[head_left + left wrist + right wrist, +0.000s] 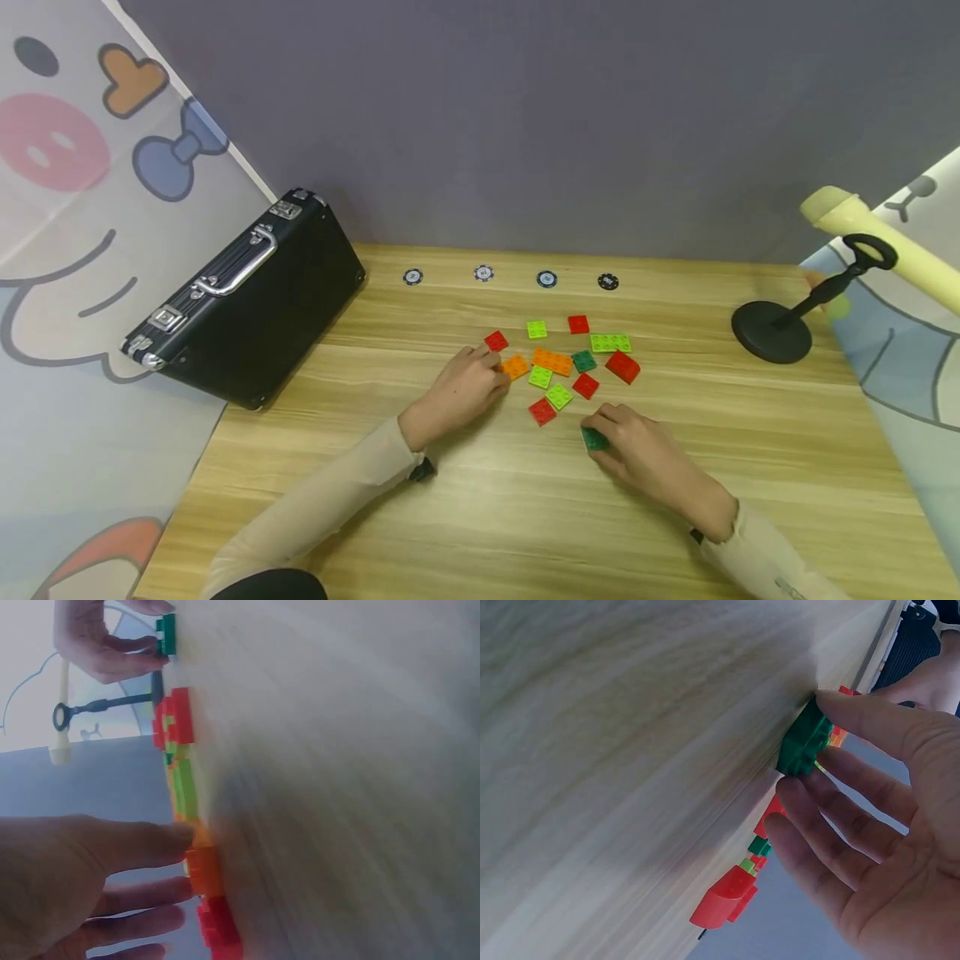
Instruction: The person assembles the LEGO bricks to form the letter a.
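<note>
My left hand (463,387) pinches a square orange building brick (516,367) between thumb and fingers at the left of the brick group; in the left wrist view the thumb and index finger flank that orange brick (204,871). Just beyond its fingertips lies a red brick (496,340). Nearer the front, my right hand (641,450) holds a dark green brick (594,439). The right wrist view shows the thumb and fingertips at opposite ends of this green brick (804,740), close to the tabletop.
Between and beyond the hands lie several loose bricks, among them a long orange one (552,361), a long lime one (610,342) and a rounded red one (623,367). Poker chips (483,272) line the back. A black case (262,300) stands left, a microphone stand (772,332) right.
</note>
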